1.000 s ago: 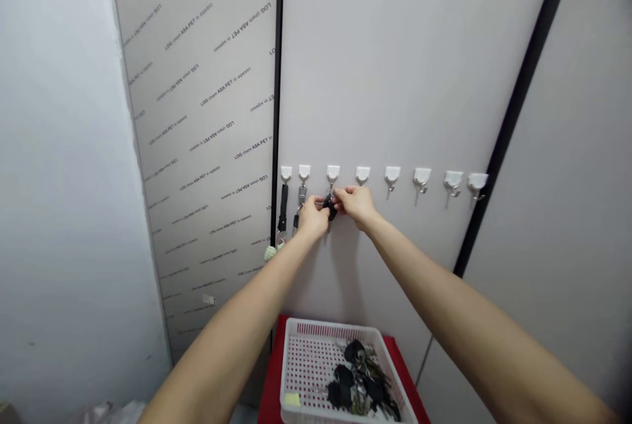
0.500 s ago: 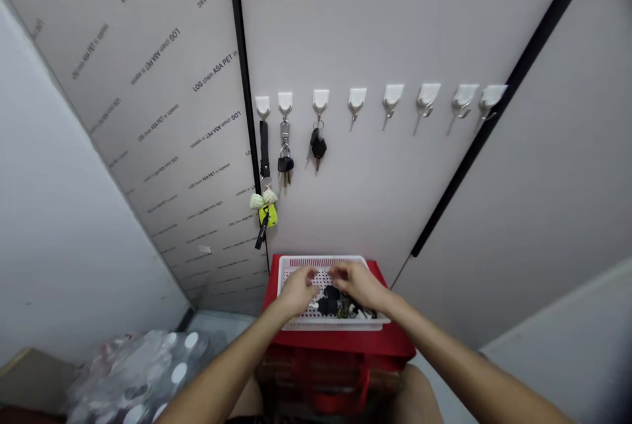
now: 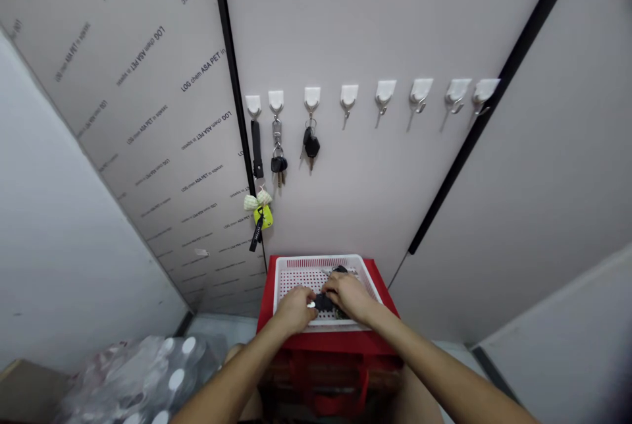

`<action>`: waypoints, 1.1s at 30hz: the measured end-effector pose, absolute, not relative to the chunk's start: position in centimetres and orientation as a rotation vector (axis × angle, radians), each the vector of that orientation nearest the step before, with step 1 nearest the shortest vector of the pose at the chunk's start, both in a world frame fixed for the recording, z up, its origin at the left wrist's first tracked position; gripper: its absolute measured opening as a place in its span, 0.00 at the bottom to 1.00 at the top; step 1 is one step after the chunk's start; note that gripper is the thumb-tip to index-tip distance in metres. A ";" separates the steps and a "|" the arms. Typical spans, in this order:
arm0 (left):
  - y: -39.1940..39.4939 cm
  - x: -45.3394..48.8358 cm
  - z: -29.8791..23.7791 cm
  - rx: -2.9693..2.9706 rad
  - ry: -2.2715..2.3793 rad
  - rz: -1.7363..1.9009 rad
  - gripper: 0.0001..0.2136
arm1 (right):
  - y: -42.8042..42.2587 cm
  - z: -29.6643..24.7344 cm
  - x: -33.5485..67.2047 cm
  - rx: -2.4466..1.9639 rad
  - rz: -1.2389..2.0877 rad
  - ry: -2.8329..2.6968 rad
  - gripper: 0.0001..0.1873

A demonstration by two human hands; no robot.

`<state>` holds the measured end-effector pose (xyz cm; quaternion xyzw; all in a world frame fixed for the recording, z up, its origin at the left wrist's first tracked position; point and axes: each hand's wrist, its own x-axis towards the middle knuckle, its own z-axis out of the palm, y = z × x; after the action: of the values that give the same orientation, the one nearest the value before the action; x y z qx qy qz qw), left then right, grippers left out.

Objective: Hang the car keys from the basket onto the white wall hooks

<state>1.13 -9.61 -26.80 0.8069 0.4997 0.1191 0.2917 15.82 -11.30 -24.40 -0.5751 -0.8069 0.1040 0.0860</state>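
A white plastic basket [image 3: 284,279] with a perforated bottom sits in front of me. Inside it, my left hand [image 3: 295,309] pinches the bright metal-looking end of a bunch of black-headed keys [image 3: 323,303]. My right hand [image 3: 349,297] closes its fingers on the black part from the other side and hides some of it. Another black key [image 3: 340,269] lies behind my right hand, near the back of the basket. On the wall hang a black strap [image 3: 257,151] with a yellow-green tag [image 3: 263,216], a clipped key bunch [image 3: 279,164] and a black-headed key set [image 3: 311,145].
A row of white hooks continues to the right, including a bare hook [image 3: 348,95]. Under the basket is a red bag [image 3: 340,343]. Plastic-wrapped bottles [image 3: 148,378] stand at lower left, beside a cardboard box [image 3: 32,384].
Both hands have come down onto the black-headed keys, and the left fingers now close at their bright end. Another black key now shows behind the right hand. The view has shifted slightly.
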 end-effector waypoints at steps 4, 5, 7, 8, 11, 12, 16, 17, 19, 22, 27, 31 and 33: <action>-9.4 1.3 -26.4 2.056 1.200 0.584 0.17 | -11.1 -23.6 15.9 -1.557 0.418 -2.187 0.10; -9.3 1.4 -26.2 2.002 1.138 0.651 0.18 | -11.1 -23.2 15.9 -1.525 0.457 -2.120 0.10; -9.0 1.8 -25.8 1.867 1.023 0.732 0.18 | -10.9 -22.2 15.9 -1.493 0.557 -1.975 0.10; -8.9 2.1 -25.5 1.794 0.975 0.754 0.17 | -10.8 -21.7 15.9 -1.488 0.620 -1.902 0.10; -8.5 2.7 -24.4 1.631 0.834 0.819 0.15 | -10.4 -20.2 16.2 -1.472 0.816 -1.712 0.09; -8.3 3.0 -23.9 1.605 0.794 0.848 0.14 | -10.2 -19.7 16.3 -1.456 0.861 -1.665 0.09; -7.6 3.8 -20.9 1.542 0.726 0.923 0.10 | -9.6 -16.9 16.7 -1.348 0.933 -1.559 0.07; -7.4 4.1 -19.9 1.516 0.718 0.930 0.09 | -9.4 -16.0 16.8 -1.333 0.924 -1.546 0.07; -6.9 4.7 -17.7 1.466 0.703 0.953 0.07 | -8.9 -14.0 17.0 -1.313 0.877 -1.527 0.07; -6.0 5.6 -13.8 1.444 0.729 1.041 0.06 | -8.0 -10.3 17.3 -1.288 0.760 -1.462 0.06; -5.0 6.9 -6.6 1.482 0.741 1.262 0.09 | -6.7 -3.5 17.2 -1.168 0.537 -1.343 0.03; -3.8 8.0 -3.1 1.509 0.772 1.420 0.10 | -5.5 0.4 17.2 -1.090 0.411 -1.284 0.02; -3.0 8.6 -2.4 1.533 0.817 1.447 0.10 | -4.9 1.3 17.2 -1.110 0.368 -1.235 0.02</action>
<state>8.56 -2.96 -2.40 0.6133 0.3270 0.5791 0.4262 17.21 -4.85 1.33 -0.4905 -0.5456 0.1625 0.6598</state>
